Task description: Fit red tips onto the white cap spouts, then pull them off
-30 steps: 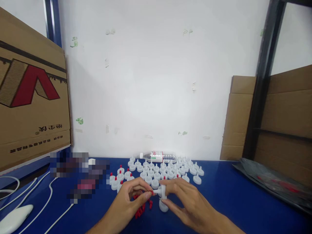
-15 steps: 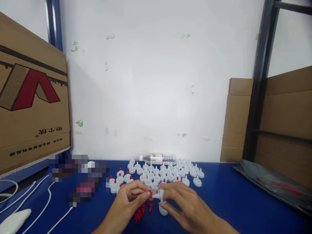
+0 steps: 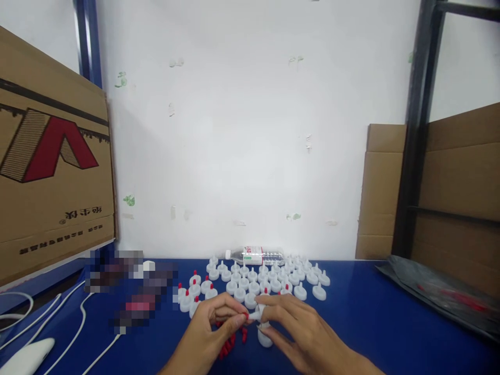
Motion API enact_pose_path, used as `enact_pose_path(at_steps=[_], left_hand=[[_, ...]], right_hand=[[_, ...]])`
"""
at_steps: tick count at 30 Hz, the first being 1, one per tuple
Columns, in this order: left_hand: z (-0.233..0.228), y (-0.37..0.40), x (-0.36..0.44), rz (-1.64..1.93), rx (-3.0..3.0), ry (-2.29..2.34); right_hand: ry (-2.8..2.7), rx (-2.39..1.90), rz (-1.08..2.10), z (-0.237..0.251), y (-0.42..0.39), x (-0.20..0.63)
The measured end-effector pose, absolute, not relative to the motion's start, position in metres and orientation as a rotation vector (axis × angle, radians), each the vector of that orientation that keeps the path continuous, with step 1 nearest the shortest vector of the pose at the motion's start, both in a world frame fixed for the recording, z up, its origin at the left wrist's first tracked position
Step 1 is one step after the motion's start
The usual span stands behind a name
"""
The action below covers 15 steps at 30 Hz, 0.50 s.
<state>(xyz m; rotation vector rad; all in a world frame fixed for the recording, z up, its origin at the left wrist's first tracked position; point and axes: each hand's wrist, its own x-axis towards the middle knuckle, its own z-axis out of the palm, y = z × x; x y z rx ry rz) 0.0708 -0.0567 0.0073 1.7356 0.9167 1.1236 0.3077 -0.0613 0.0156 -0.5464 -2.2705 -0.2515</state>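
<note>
My left hand (image 3: pixel 216 330) is closed, pinching a small red tip cap (image 3: pixel 246 316) between thumb and index finger. In my right hand (image 3: pixel 300 328) is a white nozzle cap (image 3: pixel 257 315), held sideways with its spout pointing left. The red tip cap meets the end of that spout; how far it sits on it I cannot tell. Below my hands lie several loose red tip caps (image 3: pixel 227 348), partly hidden by my left hand. Another white nozzle cap (image 3: pixel 265 338) lies under my right fingers.
Many white nozzle caps (image 3: pixel 253 287) stand behind my hands. Several red-tipped nozzle caps (image 3: pixel 186 301) stand at left. A plastic bottle (image 3: pixel 253 255) lies by the wall. Cables (image 3: pixel 83 317) and a white device (image 3: pixel 29 357) are at left, a grey plastic bag (image 3: pixel 433 294) at right.
The camera view has shifted slightly, so everything appears a little to the right. Both hands keep their grip, and the red tip cap stays at the spout's end.
</note>
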Motion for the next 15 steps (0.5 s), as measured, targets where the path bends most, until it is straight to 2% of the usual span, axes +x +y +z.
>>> enact_pose_path(at_steps=[8,15], left_hand=[[0.0,-0.056,0.058,1.24,2.325,1.031],[-0.006,-0.049,0.056,1.253,2.461,1.083]], right_hand=[[-2.21,-0.442,-0.332,0.014,-0.062,0.304],[-2.2,-0.406,-0.373,0.019,-0.064,0.302]])
